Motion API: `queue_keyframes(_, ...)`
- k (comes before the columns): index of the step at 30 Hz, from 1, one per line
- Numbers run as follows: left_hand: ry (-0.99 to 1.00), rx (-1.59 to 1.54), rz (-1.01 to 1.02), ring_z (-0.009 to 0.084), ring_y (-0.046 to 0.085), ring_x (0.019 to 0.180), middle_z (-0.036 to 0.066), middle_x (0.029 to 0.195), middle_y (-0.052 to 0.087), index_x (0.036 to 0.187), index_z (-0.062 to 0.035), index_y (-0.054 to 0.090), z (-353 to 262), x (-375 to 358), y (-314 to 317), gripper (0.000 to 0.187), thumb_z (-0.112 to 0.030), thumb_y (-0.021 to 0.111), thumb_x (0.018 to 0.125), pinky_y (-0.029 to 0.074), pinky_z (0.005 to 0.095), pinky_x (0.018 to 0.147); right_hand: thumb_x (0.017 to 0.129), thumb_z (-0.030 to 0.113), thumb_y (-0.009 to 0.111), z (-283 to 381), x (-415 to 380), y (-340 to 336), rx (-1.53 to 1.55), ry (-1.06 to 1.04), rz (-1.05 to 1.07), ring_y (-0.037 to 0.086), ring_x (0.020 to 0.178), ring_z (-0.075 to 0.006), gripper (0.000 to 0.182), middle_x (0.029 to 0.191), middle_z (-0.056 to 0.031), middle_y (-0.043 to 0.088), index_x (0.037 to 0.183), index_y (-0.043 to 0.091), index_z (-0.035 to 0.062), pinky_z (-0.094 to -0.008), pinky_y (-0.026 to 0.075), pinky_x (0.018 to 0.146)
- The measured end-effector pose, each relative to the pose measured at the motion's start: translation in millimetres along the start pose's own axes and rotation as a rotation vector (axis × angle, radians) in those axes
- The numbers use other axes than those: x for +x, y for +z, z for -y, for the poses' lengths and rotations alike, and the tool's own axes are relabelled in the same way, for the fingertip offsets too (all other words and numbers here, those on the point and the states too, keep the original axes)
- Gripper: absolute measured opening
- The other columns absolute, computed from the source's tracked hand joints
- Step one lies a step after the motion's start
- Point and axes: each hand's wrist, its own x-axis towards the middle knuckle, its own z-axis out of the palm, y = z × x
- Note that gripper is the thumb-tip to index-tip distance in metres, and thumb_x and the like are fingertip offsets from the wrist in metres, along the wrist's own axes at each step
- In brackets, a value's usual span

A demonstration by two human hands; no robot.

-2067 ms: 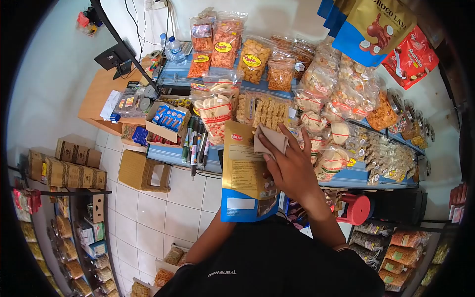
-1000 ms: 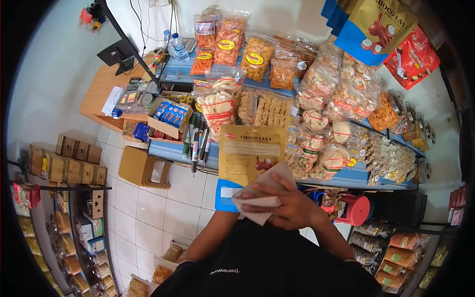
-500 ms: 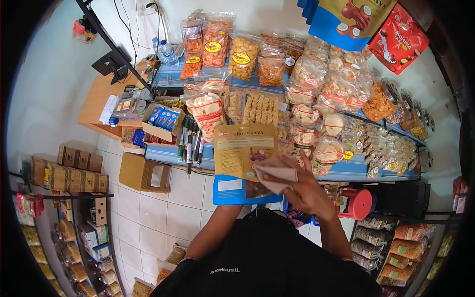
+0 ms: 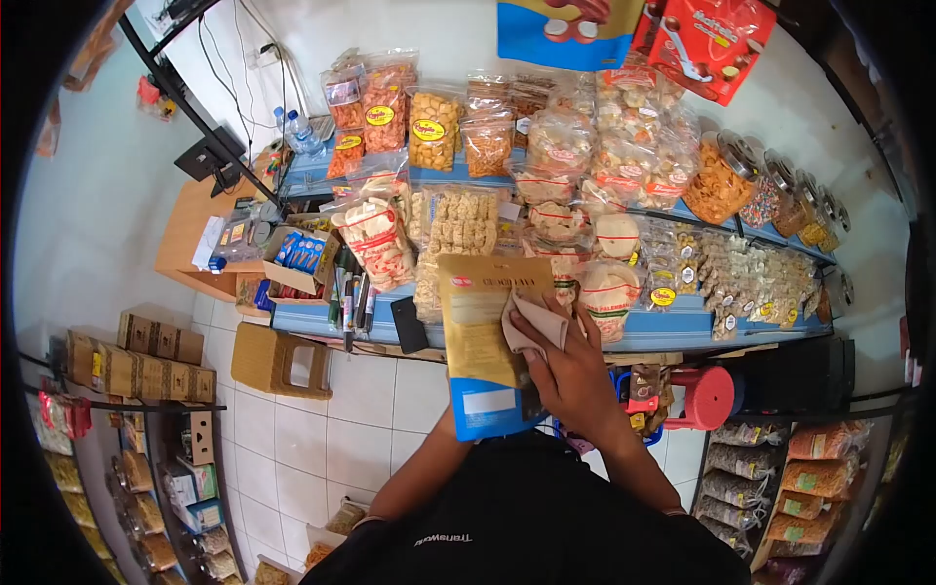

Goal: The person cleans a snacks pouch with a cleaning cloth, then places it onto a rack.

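Pouch (image 4: pixel 476 343): gold above, blue below, white-panelled, slightly tilted, cloth (image 4: pixel 530 323) against front.

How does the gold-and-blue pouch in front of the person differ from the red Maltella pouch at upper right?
The gold-and-blue pouch has two main colours; the red Maltella pouch is mostly red. The gold-and-blue pouch has a cloth against it under the right hand; the red Maltella pouch is away from that hand. Both carry printing.

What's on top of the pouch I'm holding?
A beige cloth under your right hand lies against the pouch; whatever is printed beneath them is covered.
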Motion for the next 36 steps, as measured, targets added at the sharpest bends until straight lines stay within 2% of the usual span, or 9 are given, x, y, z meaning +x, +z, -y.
queue_keyframes(3,-0.002,0.048,-0.014,0.0369,0.046,0.151,0.022,0.165,0.04,0.167,-0.006,0.029,25.3,-8.1,8.0,0.066,-0.048,0.033,0.117,0.047,0.0533,0.121,0.109,0.022,0.055,-11.9,5.4,-0.8,0.092,0.018,-0.054,0.046,0.152,-0.0383,0.047,0.151,-0.0189,0.063,0.154,0.062,0.0143,-0.0597,0.022,0.128)
queue_keyframes(7,0.039,0.101,-0.075,0.0375,0.046,0.151,0.022,0.165,0.04,0.167,-0.0055,0.029,40.9,-22.0,0.4,0.066,-0.048,0.033,0.117,0.048,0.054,0.121,0.109,0.024,0.054,-13.7,7.2,4.5,0.253,-0.074,0.08,0.045,0.152,-0.0401,0.047,0.155,-0.0201,0.059,0.155,0.062,0.0165,-0.0598,0.027,0.127)
queue_keyframes(8,0.049,0.107,-0.091,0.0377,0.047,0.151,0.023,0.165,0.041,0.167,-0.0054,0.029,40.8,-26.4,-2.6,0.066,-0.048,0.033,0.117,0.048,0.0542,0.121,0.109,0.025,0.055,-13.0,5.4,7.0,0.252,-0.113,0.128,0.042,0.154,-0.0389,0.047,0.16,-0.0163,0.056,0.155,0.062,0.0185,-0.0613,0.027,0.126)
queue_keyframes(15,0.075,0.1,-0.154,0.0388,0.048,0.15,0.023,0.164,0.042,0.167,-0.0046,0.03,28.8,-45.9,-12.8,0.066,-0.048,0.033,0.117,0.049,0.0555,0.12,0.106,0.025,0.06,-1.1,-15.8,12.2,0.338,-0.349,0.381,0.037,0.16,-0.0333,0.048,0.163,-0.0091,0.054,0.153,0.064,0.0241,-0.0627,0.017,0.131)
queue_keyframes(19,0.046,-0.145,-0.132,0.0402,0.05,0.148,0.023,0.163,0.043,0.166,-0.0037,0.031,16.4,-53.9,-16.7,0.068,-0.05,0.032,0.116,0.051,0.0546,0.119,0.102,0.027,0.067,0.4,-26.7,10.1,0.358,-0.427,0.434,0.037,0.16,-0.0315,0.054,0.161,-0.0084,0.056,0.155,0.062,0.0234,-0.0624,0.014,0.132)
queue_keyframes(25,0.04,-0.225,-0.216,0.0382,0.062,0.13,0.023,0.145,0.059,0.153,0.001,0.045,15.2,-38.0,-13.2,0.069,-0.055,0.032,0.113,0.059,0.0503,0.106,0.087,0.012,0.081,-10.4,-34.7,24.9,0.262,-0.455,0.216,0.051,0.152,-0.0304,0.071,0.157,-0.0121,0.059,0.154,0.063,0.024,-0.0543,0.03,0.13)
queue_keyframes(29,0.074,-0.288,-0.248,0.0333,0.069,0.115,0.019,0.125,0.068,0.137,-0.0006,0.057,-4.3,-25.5,18.2,0.062,-0.053,0.035,0.113,0.062,0.0462,0.094,0.085,0.001,0.078,-13.0,-37.4,24.0,0.503,-0.315,0.122,0.056,0.147,-0.0313,0.066,0.152,-0.0147,0.063,0.147,0.07,0.0214,-0.0506,0.04,0.126)
queue_keyframes(32,0.022,-0.297,-0.153,0.0328,0.07,0.111,0.017,0.121,0.07,0.135,-0.0026,0.059,-17.9,-29.3,41.5,0.059,-0.053,0.037,0.113,0.061,0.0448,0.095,0.084,-0.002,0.077,-17.5,-42.0,24.2,0.617,-0.211,0.141,0.059,0.144,-0.0333,0.064,0.151,-0.0158,0.064,0.145,0.072,0.0194,-0.0496,0.046,0.122)
queue_keyframes(36,0.119,-0.155,-0.314,0.0311,0.065,0.125,0.015,0.138,0.065,0.149,-0.0055,0.053,-0.2,-25.5,17.1,0.057,-0.048,0.045,0.113,0.054,0.0467,0.107,0.086,-0.004,0.076,-25.3,-44.6,29.3,0.623,-0.119,0.116,0.066,0.134,-0.0388,0.063,0.153,-0.0174,0.063,0.145,0.071,0.0177,-0.0463,0.052,0.117)
